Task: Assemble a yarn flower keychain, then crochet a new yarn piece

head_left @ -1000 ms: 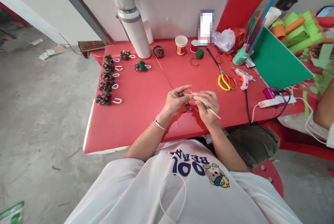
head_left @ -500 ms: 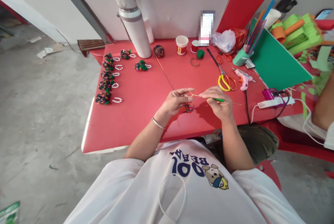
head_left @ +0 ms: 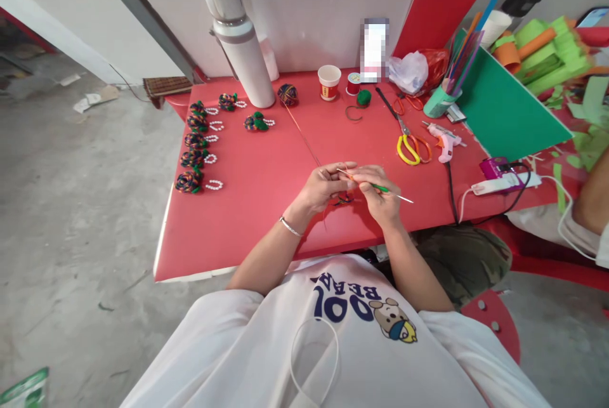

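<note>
My left hand (head_left: 323, 188) pinches a small multicoloured yarn piece (head_left: 343, 198), which hangs below its fingers near the front of the red table (head_left: 247, 217). My right hand (head_left: 380, 197) grips a crochet hook (head_left: 381, 188) by its green handle. The hook's thin metal tip lies across the left fingertips, and its other end points right. A strand of yarn runs from the dark yarn ball (head_left: 288, 94) at the back to my left hand. The two hands touch or nearly touch at the fingertips.
Several yarn pieces with white beads (head_left: 189, 180) line the left. A thermos (head_left: 243, 46), paper cup (head_left: 329, 82) and green yarn (head_left: 364, 98) stand behind; scissors (head_left: 408, 149), a glue gun (head_left: 446, 143) and a power strip (head_left: 504, 184) lie right. A person's arm (head_left: 592, 198) shows at the far right.
My right hand has moved left toward my left hand, bringing the hook tip across the left fingers. The hook now slants more downward to the right. The camera view has shifted slightly.
</note>
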A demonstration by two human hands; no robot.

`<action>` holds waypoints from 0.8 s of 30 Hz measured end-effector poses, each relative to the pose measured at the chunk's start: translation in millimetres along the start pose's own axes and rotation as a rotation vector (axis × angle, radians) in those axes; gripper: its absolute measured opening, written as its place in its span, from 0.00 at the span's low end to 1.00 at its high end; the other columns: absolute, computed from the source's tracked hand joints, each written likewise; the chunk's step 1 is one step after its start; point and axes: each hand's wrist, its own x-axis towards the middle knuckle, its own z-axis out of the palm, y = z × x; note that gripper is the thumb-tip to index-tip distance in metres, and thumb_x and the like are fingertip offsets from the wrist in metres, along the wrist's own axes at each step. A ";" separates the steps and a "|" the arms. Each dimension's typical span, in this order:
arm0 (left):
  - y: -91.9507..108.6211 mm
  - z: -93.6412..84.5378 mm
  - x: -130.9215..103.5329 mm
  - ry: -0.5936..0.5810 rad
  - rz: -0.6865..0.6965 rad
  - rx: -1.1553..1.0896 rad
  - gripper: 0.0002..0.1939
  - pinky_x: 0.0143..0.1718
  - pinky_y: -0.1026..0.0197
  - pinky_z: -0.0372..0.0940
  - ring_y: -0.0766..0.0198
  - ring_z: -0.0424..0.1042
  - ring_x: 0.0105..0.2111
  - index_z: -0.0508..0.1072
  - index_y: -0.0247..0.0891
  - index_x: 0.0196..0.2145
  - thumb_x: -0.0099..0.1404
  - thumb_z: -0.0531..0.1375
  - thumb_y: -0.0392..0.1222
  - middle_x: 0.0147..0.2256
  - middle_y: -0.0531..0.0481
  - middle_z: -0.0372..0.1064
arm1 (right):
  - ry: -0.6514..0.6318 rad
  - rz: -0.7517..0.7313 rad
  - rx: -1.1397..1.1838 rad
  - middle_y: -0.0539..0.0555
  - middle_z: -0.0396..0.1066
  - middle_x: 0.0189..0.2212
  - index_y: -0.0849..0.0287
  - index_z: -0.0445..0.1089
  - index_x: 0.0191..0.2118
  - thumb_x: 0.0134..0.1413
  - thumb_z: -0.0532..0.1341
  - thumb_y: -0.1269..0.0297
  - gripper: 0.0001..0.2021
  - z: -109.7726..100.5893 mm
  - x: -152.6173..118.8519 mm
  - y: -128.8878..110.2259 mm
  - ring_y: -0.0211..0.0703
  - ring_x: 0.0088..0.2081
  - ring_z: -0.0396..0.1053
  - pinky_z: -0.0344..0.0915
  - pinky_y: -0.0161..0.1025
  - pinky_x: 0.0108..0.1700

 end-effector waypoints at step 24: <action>12.5 -3.1 -3.4 0.024 -0.030 -0.096 0.22 0.19 0.70 0.43 0.79 0.54 0.17 0.84 0.32 0.42 0.46 0.75 0.29 0.23 0.54 0.73 | -0.113 -0.101 -0.020 0.49 0.85 0.43 0.42 0.82 0.45 0.69 0.64 0.50 0.09 -35.3 18.9 -1.7 0.48 0.44 0.78 0.73 0.54 0.52</action>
